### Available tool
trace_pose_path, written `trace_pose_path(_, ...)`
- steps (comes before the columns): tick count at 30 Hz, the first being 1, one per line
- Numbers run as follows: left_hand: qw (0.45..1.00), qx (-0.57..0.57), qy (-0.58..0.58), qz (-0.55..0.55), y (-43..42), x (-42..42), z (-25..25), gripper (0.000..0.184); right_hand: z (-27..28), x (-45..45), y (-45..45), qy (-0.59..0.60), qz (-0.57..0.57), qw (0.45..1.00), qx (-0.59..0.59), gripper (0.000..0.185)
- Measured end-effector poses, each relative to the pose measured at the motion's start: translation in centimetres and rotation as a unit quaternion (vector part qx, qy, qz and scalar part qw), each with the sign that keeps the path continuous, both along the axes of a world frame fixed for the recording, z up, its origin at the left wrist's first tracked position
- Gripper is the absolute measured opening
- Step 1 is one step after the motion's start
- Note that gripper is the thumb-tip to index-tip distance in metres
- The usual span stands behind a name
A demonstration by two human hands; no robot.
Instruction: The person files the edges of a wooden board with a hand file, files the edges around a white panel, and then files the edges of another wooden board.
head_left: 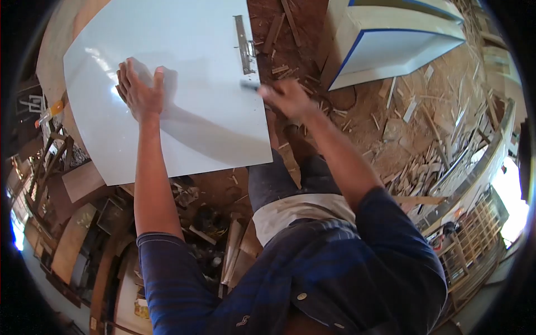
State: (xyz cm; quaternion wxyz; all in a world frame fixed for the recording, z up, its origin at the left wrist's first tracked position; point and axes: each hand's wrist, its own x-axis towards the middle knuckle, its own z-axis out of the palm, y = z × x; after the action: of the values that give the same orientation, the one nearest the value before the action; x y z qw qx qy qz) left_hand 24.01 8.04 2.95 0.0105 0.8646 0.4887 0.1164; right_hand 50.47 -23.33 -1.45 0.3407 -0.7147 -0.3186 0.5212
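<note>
A large glossy white panel (206, 111) lies in front of me. My left hand (140, 95) rests on its left part, palm down with the fingers spread. My right hand (289, 99), smeared by motion, is closed around a short dark tool (250, 85) at the panel's right edge. Its exact kind is too blurred to make out. Just beyond the tool, a long narrow metal fitting (242, 44) lies along that edge, with a small latch-like part on its outer side. Small dark marks show on the panel below the fitting.
A white cabinet-like box with blue edging (391, 47) stands at the upper right. Wood scraps (416, 173) litter the dirt floor on the right. An orange-handled tool (50, 113) lies left of the panel. Boards and frames (72, 243) crowd the lower left.
</note>
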Motion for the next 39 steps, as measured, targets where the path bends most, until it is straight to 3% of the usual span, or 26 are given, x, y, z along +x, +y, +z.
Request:
trace_pose_path(1,1.0,0.0,0.002,-0.004,0.0,0.0,0.1,0.095,0.3,1.0,1.8,0.028,-0.026,0.998,0.05,0.097)
trace_pose_path(4,1.0,-0.003,0.004,-0.011,0.1,-0.1,0.1,0.094,1.2,0.7,0.1,-0.042,0.031,0.999,-0.001,0.098)
trace_pose_path(5,1.0,-0.003,0.0,-0.014,0.2,0.0,0.0,0.094,3.0,0.7,-1.7,-0.045,0.09,0.995,-0.019,0.084)
trace_pose_path(9,1.0,-0.002,-0.001,-0.016,0.1,-0.2,0.1,0.093,3.6,0.5,-3.5,-0.137,0.147,0.979,0.043,0.09)
trace_pose_path(14,1.0,-0.007,-0.004,-0.022,0.2,-0.2,0.2,0.095,5.6,5.2,4.0,-0.134,0.084,0.986,-0.052,0.093)
trace_pose_path(19,1.0,-0.018,-0.01,-0.02,0.1,-0.2,0.4,0.095,6.8,2.7,-0.6,-0.143,0.103,0.978,-0.11,0.093)
trace_pose_path(22,1.0,-0.014,-0.011,-0.017,0.1,-0.1,0.4,0.095,7.3,2.9,1.4,-0.162,0.02,0.979,-0.119,0.092)
trace_pose_path(26,1.0,-0.016,-0.012,-0.015,0.1,0.0,0.4,0.097,8.8,2.7,2.1,-0.201,-0.009,0.969,-0.143,0.092)
trace_pose_path(35,1.0,-0.009,-0.019,-0.009,0.5,0.1,0.3,0.098,9.9,2.5,1.1,-0.284,-0.015,0.946,-0.156,0.094)
trace_pose_path(39,1.0,-0.021,-0.014,-0.007,0.0,-0.3,0.2,0.098,11.6,4.6,3.9,-0.26,0.042,0.945,-0.196,0.088)
